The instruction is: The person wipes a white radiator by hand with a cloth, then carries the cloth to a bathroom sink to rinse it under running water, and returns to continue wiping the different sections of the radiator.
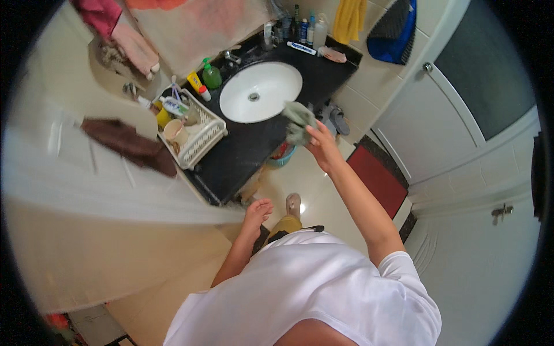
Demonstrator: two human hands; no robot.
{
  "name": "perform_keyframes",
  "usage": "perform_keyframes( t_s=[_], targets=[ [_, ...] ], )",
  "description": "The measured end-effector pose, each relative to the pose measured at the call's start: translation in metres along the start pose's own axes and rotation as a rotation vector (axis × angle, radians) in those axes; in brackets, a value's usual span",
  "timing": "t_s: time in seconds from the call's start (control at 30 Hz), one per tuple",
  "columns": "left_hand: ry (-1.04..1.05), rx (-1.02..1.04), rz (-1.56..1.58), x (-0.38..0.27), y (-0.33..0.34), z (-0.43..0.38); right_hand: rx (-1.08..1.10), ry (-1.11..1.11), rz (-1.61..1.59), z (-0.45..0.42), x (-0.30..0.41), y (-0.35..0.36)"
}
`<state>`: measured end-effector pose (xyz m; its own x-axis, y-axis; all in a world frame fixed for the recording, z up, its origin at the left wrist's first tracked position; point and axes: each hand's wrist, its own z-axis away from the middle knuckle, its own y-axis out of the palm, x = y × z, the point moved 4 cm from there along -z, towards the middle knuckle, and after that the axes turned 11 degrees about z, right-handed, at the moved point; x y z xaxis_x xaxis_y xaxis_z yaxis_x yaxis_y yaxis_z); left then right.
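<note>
My right hand (322,146) is raised near the front edge of the black countertop (251,145), its fingers shut on a crumpled grey-green cloth (297,123). The cloth hangs beside the right front of the white oval sink basin (259,93). Lower down, my left hand (258,212) is held in the air past the counter's near corner, fingers slightly bent and nothing in it. On the counter left of the basin stand a white plastic basket (201,147) with tubes and a cup, a green pump bottle (212,77) and a yellow tube (194,81). A chrome faucet (232,57) is behind the basin.
Several bottles, including a white spray bottle (320,32), and a toothpaste tube (301,48) stand or lie at the counter's back right. A blue basin (282,161) is under the counter's edge. A red mat (378,179) lies before a white door (433,125). A brown cloth (130,145) hangs at left.
</note>
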<state>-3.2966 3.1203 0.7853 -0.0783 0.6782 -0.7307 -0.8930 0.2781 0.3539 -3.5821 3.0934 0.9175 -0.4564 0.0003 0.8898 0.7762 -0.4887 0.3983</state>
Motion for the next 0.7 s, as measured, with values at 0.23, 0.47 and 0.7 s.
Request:
perform_keyframes(
  t_s=[0.23,0.47,0.7],
  targets=[
    [0.218,0.012,0.102,-0.133,0.089,-0.145,0.024,0.057,0.38,-0.158,-0.009,-0.022],
    [0.264,-0.088,0.25,-0.273,0.113,-0.272,0.094,0.379,0.408,-0.216,-0.009,-0.049],
    [0.308,-0.095,0.656,-0.409,0.117,-0.434,0.326,0.482,0.433,-0.328,-0.014,-0.015]
  ],
)
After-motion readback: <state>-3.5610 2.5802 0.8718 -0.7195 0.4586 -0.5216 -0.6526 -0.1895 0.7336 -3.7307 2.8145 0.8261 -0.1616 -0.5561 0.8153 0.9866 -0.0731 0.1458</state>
